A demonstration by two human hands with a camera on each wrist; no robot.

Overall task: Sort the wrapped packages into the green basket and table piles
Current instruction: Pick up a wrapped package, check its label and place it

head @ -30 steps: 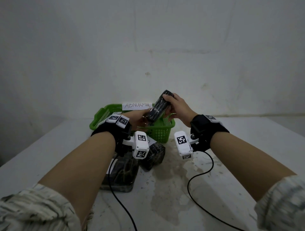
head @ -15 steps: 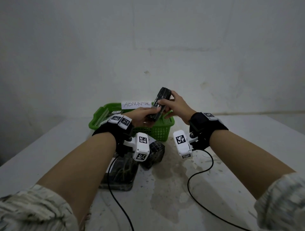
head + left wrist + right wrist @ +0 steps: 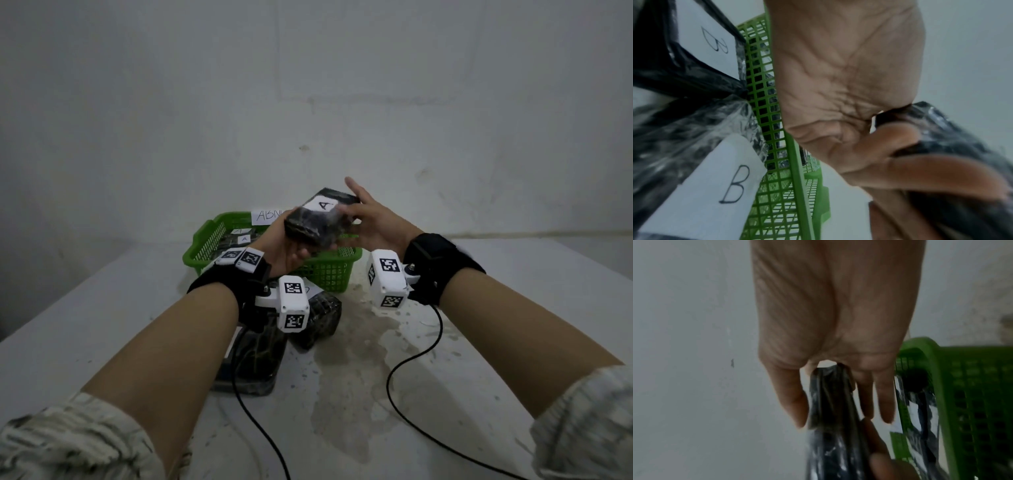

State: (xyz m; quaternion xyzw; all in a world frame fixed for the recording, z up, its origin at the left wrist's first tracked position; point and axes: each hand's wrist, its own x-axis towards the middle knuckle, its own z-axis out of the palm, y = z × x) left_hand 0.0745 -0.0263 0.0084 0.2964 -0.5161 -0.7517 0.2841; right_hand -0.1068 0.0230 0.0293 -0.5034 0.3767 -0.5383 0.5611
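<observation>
Now you hold the wrapped package (image 3: 320, 219) up between both hands, above the front rim of the green basket (image 3: 205, 236) and well clear of the table (image 3: 102, 308). Its long axis runs from your left hand (image 3: 284, 246), low and near, up and away toward your right hand (image 3: 373, 219), and its white "A" label (image 3: 324, 205) faces you. Your left hand cups the near end from below, fingers curled round the underside; the left wrist view shows a fingertip pressed into the wrap. Your right hand is at the far end with fingers fairly straight and spread; the right wrist view shows the thumb on one face and the fingers along the other, a light steadying touch, not a firm clasp. The left hand carries the weight, so it is the one placed to lower the package.

The basket lies directly below and slightly to your left. It already holds packages, at least one marked "A", under the partly hidden "ABN…" sign (image 3: 267, 216). Two packages marked "B" (image 3: 731, 183) lie on the table against the basket's near wall.

Half a second ago the package stood nearly on edge, narrow side toward you; it is now turned flat, label up, and your right fingers have opened from a closer grip.
</observation>
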